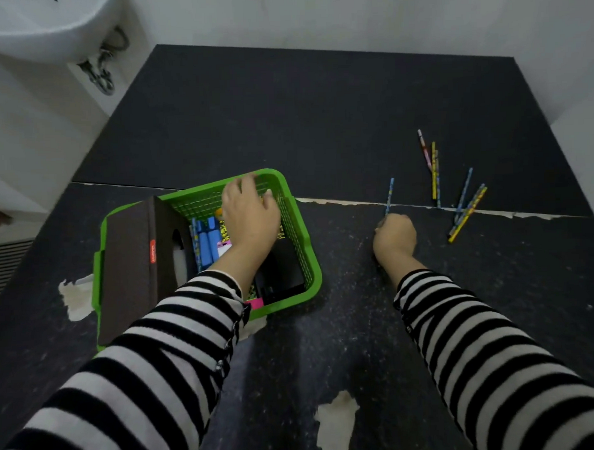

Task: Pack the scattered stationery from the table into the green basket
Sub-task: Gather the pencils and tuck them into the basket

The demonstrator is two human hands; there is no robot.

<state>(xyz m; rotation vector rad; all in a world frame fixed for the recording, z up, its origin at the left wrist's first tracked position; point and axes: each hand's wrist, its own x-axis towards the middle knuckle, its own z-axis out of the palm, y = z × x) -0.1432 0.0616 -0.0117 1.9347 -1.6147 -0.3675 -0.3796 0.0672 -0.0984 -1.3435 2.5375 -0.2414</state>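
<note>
The green basket (pixel 299 224) sits left of centre on the black table. Inside it are a tall dark notebook (pixel 128 264), blue markers (pixel 207 243), a black case (pixel 283 269) and pink items. My left hand (pixel 251 216) is down inside the basket with fingers spread; whether it holds anything is hidden. My right hand (pixel 395 235) rests on the table to the right, fingers closed on the lower end of a blue pencil (pixel 390 194). Several more pencils (pixel 433 169) and a second loose bunch of pencils (pixel 466 208) lie scattered farther right.
The table (pixel 319 123) is two black boards meeting at a chipped seam (pixel 338 201). White worn patches (pixel 336 422) mark its surface. A white sink (pixel 43 28) with pipes hangs at the upper left, beyond the table edge.
</note>
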